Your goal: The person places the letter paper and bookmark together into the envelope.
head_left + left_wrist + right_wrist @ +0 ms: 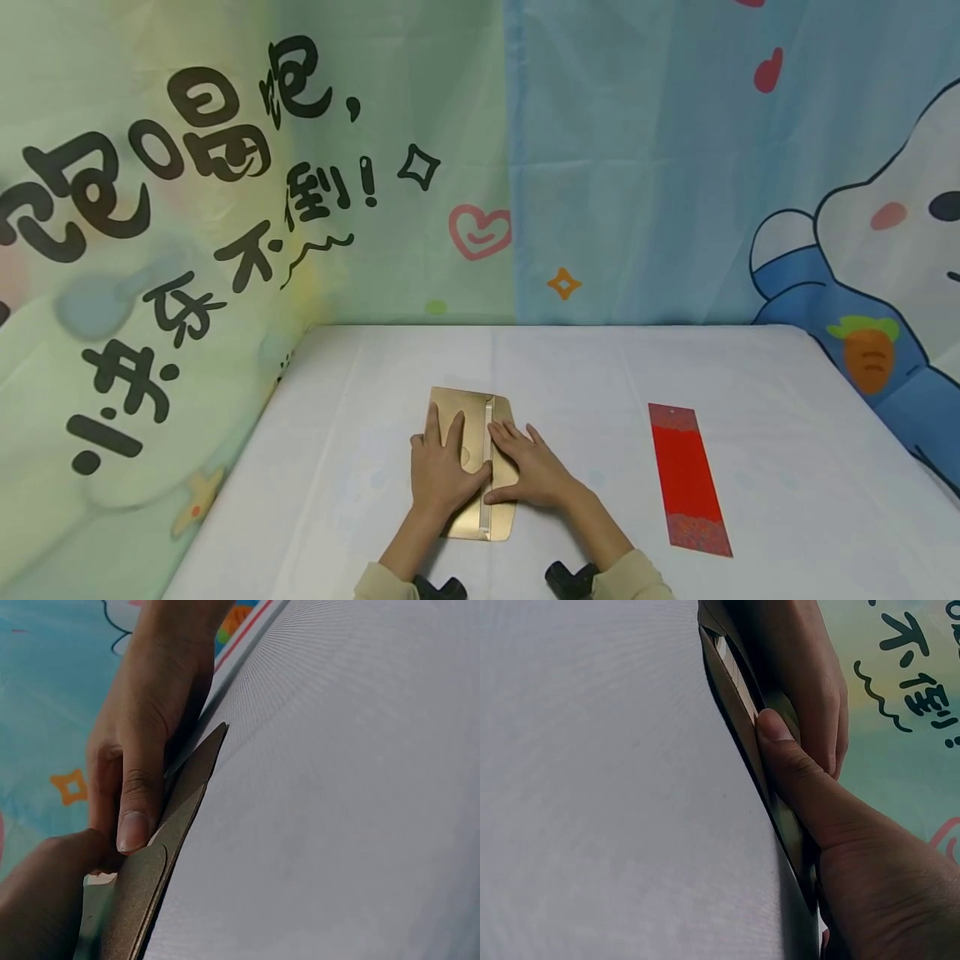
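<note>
One gold envelope (pixel 473 427), one red strip (pixel 690 480)

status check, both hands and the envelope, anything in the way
Left hand on envelope, right hand over its flap. Flap open. Red slip off right, clear of both hands.

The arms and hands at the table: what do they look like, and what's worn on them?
These are human hands, both apparently ungloved: a left hand and a right hand. Light beige sleeves cover the forearms partway. A chunky black device shows near each wrist, probably its camera.
</note>
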A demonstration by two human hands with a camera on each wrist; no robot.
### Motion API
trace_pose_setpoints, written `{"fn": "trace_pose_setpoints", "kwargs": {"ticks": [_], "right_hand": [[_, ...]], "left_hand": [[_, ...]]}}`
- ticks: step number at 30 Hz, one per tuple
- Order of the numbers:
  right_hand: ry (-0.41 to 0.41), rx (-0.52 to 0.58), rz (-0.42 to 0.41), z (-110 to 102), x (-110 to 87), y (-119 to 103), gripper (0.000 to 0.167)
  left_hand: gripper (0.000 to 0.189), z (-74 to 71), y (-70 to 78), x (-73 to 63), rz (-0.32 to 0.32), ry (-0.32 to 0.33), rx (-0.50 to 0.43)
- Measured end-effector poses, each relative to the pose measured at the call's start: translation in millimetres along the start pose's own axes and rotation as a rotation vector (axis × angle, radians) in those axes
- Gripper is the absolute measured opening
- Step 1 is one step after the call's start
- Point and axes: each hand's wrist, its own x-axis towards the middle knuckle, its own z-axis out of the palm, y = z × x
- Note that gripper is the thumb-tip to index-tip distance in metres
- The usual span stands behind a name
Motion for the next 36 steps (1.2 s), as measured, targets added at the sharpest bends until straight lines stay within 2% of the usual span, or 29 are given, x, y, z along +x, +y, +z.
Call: {"fn": "trace_pose_setpoints", "kwargs": {"ticks": [12,19,24,31,36], "right_hand": [[-0.007,-0.019,0.02,-0.8,0.9,-0.5,0.11],[-0.009,-0.025,0.021,0.1,0.0,0.5,0.11],[-0.01,-0.018,0.03,-0.2,-1.4,0.1,0.11],[-0.009,-0.025,0.034,0.3,-1.6,0.0,0.11],[-0.008,-0.012,0.034,-0.2,-1.1,-0.1,0.11]], "left_hand": [[0.086,-2.2,0.7,2.1,-0.005,0.03,-0.017],[0.085,-1.9,2.1,1.6,0.028,0.091,-0.035],[0.084,0.1,2.5,2.2,0.049,0.112,-0.027],[0.084,-0.8,1.4,2.4,0.029,0.089,-0.035],[0.086,-1.9,-1.5,2.7,-0.011,-0.003,-0.029]]}}
